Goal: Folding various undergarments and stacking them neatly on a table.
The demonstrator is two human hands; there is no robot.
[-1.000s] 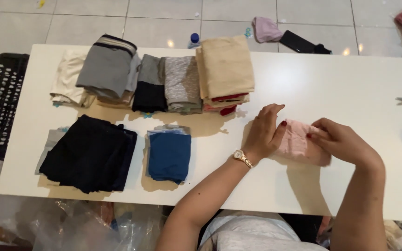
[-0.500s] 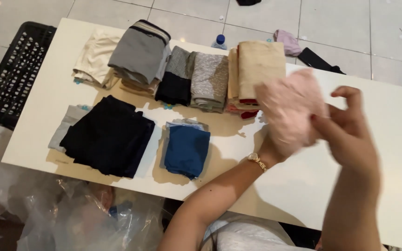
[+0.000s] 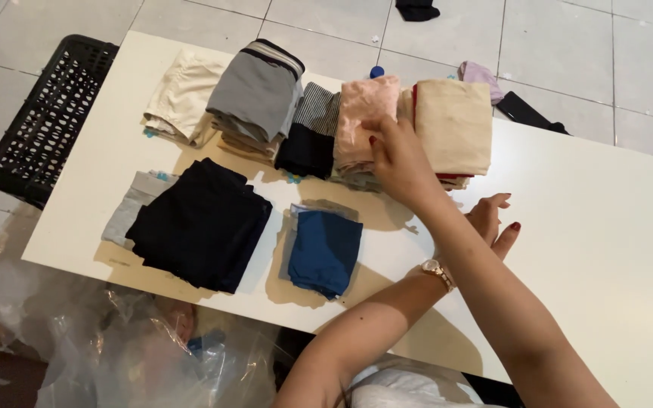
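Observation:
My right hand (image 3: 398, 162) reaches across my left forearm to the back row of folded clothes. Its fingers grip the near edge of a pink folded garment (image 3: 357, 121), which lies on top of a grey speckled stack. That stack sits between a striped and black stack (image 3: 307, 132) and a beige stack (image 3: 455, 125). My left hand (image 3: 493, 219), with a watch on its wrist, hovers just over the white table (image 3: 591, 219), fingers spread and empty.
A grey stack (image 3: 255, 94) and a cream stack (image 3: 179, 94) lie at the back left. In front are a black pile (image 3: 202, 223) and a blue folded piece (image 3: 325, 245). A black crate (image 3: 51, 117) stands left of the table, clear plastic bags (image 3: 153, 347) below it, loose garments (image 3: 481, 75) on the floor.
The pink garment was being folded on the table, then lifted, and now rests on the grey speckled stack. My right hand carried it left and back; my left hand let go.

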